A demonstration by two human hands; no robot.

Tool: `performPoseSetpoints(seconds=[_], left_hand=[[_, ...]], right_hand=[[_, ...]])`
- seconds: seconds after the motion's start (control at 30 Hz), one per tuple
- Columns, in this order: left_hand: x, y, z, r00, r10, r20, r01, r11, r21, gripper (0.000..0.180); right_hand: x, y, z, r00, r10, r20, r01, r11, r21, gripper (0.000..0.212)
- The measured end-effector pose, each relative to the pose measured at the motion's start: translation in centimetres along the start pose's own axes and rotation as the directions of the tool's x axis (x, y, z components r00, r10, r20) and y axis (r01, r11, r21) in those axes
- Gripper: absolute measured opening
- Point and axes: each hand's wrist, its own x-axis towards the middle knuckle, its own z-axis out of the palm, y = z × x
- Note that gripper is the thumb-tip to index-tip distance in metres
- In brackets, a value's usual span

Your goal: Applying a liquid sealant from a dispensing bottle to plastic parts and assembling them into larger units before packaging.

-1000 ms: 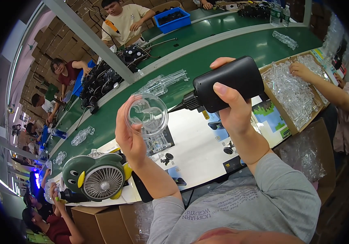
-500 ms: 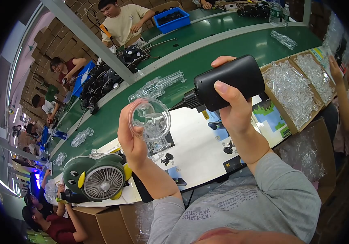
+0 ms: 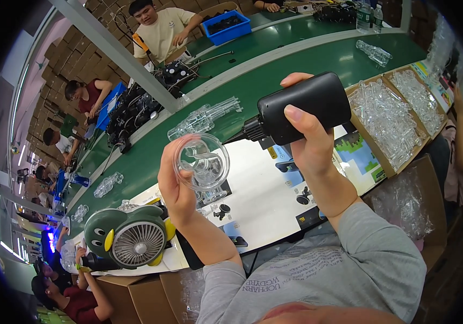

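In my left hand (image 3: 175,189) is a clear plastic part with a round, cup-like rim (image 3: 213,162). The fingers wrap its left side, and its open end faces up toward me. My right hand (image 3: 314,141) grips a black squeeze bottle (image 3: 308,108), tilted so that its thin nozzle (image 3: 237,137) points left. The nozzle tip is at the upper right of the rim; whether it touches cannot be told. Just beyond my left hand, a long clear plastic assembly (image 3: 204,117) lies on the green belt. Below both hands is a white printed sheet (image 3: 258,208).
A green penguin-shaped fan (image 3: 129,237) stands left of my forearm. Cardboard trays of small clear parts (image 3: 388,121) sit at the right. More clear assemblies (image 3: 374,53) lie on the green belt (image 3: 280,67). A slanted metal post (image 3: 115,51) rises beyond. Co-workers sit across and along the line.
The clear part has turned a little in my left hand and shifted slightly right. Assemblies on the belt have slid slightly left. The bottle stays nearly still. At the right, another person's arm has lowered.
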Motion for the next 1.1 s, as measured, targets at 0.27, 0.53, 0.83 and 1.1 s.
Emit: performPoseSetpoints(seconds=[0.27,0.53,0.83,1.1], left_hand=[[0.2,0.2,0.0,1.0,-0.029,-0.004,0.029,0.999,-0.025,0.044],[0.3,-1.2,-0.8,0.934,-0.104,-0.343,0.084,0.994,-0.071,0.045],[0.4,-1.0,-1.5,0.896,-0.071,-0.439,0.065,0.997,-0.029,0.045],[0.5,-0.7,-1.8,0.885,-0.078,-0.46,0.06,0.997,-0.054,0.046]], right_hand=[[0.3,0.4,-0.4,1.0,-0.018,-0.006,0.018,1.0,-0.016,0.037],[1.2,2.3,-0.9,0.998,0.052,0.022,-0.048,0.987,-0.151,0.04],[2.1,9.2,-1.9,0.913,0.058,0.404,0.302,0.571,-0.763,0.032],[0.5,17.5,-6.3,0.68,0.305,0.667,0.609,0.272,-0.745,0.037]])
